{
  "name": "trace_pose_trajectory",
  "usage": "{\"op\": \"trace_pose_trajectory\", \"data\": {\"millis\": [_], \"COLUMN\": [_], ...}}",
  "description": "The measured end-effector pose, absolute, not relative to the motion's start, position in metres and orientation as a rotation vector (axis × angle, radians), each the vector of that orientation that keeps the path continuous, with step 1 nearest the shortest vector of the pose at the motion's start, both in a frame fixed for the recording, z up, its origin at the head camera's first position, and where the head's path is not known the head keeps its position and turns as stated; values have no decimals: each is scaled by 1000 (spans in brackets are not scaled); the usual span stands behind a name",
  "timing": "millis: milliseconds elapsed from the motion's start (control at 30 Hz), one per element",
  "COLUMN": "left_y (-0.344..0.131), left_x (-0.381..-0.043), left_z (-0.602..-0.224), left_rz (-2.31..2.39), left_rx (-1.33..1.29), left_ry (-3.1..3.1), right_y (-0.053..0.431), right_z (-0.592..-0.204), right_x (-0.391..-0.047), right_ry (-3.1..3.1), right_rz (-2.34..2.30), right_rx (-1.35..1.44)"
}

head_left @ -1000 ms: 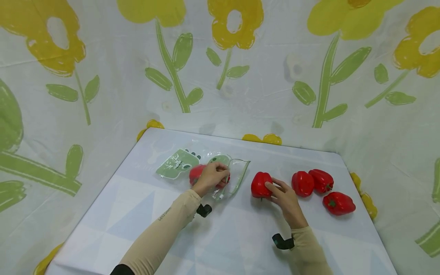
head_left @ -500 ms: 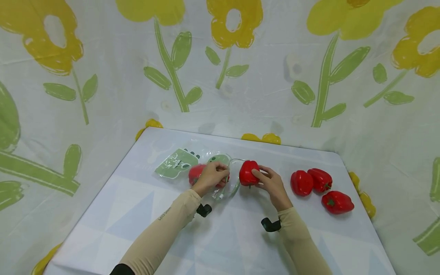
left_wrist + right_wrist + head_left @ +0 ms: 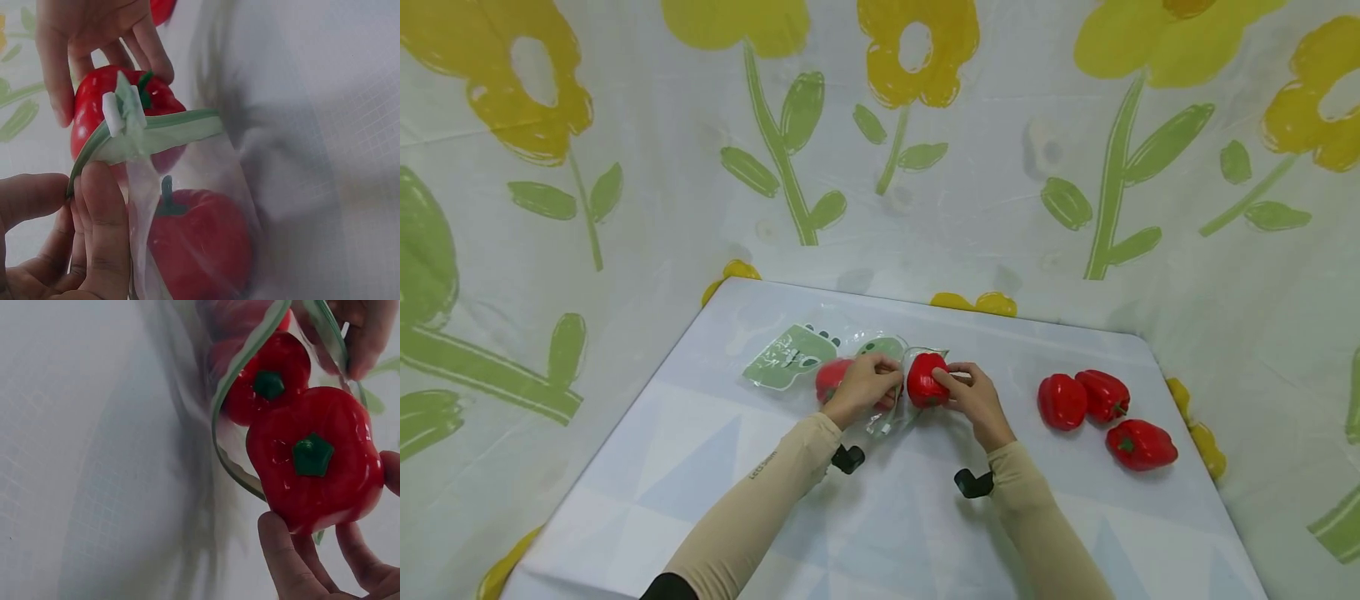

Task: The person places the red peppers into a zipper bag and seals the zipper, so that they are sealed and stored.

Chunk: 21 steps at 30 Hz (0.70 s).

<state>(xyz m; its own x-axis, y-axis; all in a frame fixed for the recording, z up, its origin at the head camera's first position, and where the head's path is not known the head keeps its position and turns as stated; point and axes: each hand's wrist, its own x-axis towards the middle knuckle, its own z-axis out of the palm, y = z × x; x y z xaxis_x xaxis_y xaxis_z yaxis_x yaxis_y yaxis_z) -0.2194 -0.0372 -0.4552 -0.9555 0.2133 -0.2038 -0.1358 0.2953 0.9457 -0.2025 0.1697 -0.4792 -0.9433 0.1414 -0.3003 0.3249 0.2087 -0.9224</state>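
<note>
My left hand pinches the green-edged rim of a clear zip bag between thumb and fingers. The bag lies on its side with its mouth spread toward the right, and red bell peppers show inside it. My right hand grips another red bell pepper by its sides, green stem facing the right wrist camera. That pepper is at the bag's mouth, partly behind the rim in the left wrist view. A white slider sits on the zip edge.
Several more red peppers lie to the right on the white and pale blue tablecloth. Green printed figures mark the bag's left part. A flower-patterned curtain surrounds the table.
My right hand has carried its pepper leftward, from beside the bag up to the bag's mouth. My left hand has stayed in place, holding the rim.
</note>
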Motion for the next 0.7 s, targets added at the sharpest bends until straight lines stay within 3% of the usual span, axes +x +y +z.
{"op": "trace_pose_trajectory", "data": {"millis": [700], "left_y": [-37], "left_x": [-218], "left_z": [-455], "left_rz": [1709], "left_rx": [78], "left_ry": [2261], "right_y": [156], "right_z": [-485], "right_x": [-200], "right_ry": [2257], "right_rz": [-1876], "right_rx": [371]}}
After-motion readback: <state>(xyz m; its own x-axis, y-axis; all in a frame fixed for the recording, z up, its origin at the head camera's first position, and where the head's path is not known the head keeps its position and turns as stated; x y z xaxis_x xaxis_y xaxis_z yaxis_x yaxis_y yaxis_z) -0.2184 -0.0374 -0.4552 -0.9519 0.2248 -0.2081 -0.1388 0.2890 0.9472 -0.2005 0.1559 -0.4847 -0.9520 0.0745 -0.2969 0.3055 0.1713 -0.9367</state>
